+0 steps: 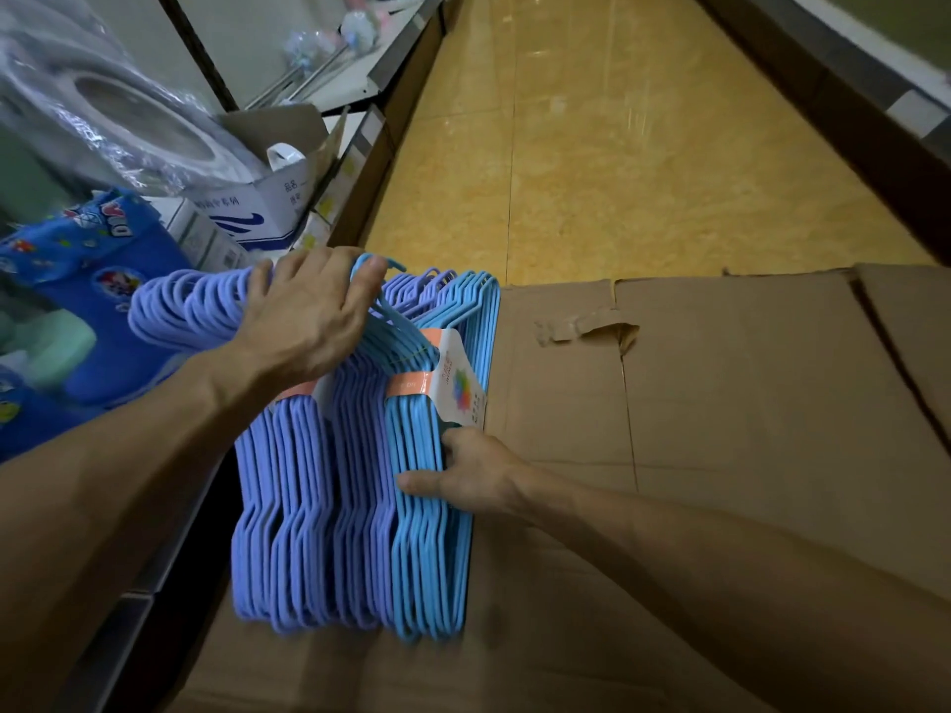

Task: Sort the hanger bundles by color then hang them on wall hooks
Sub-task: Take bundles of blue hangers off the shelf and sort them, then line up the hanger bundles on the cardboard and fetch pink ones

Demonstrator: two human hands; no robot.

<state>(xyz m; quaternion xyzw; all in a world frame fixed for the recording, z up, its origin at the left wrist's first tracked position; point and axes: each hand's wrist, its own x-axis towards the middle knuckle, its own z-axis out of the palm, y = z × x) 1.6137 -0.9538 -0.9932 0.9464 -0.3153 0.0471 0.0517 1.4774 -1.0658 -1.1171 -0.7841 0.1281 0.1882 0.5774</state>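
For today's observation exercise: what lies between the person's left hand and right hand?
In the head view, the hanger stack spans that stretch: purple hanger bundles under the left hand, and the light blue hanger bundle, with its paper label, gripped by the right hand.

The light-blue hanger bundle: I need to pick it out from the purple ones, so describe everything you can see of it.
The light-blue bundle is a stack of thin coated hangers, banded by an orange-and-white paper label. It stands on edge on the cardboard, rightmost in the row, against the purple bundles. The right hand grips its side; the left hand rests over the hooks.
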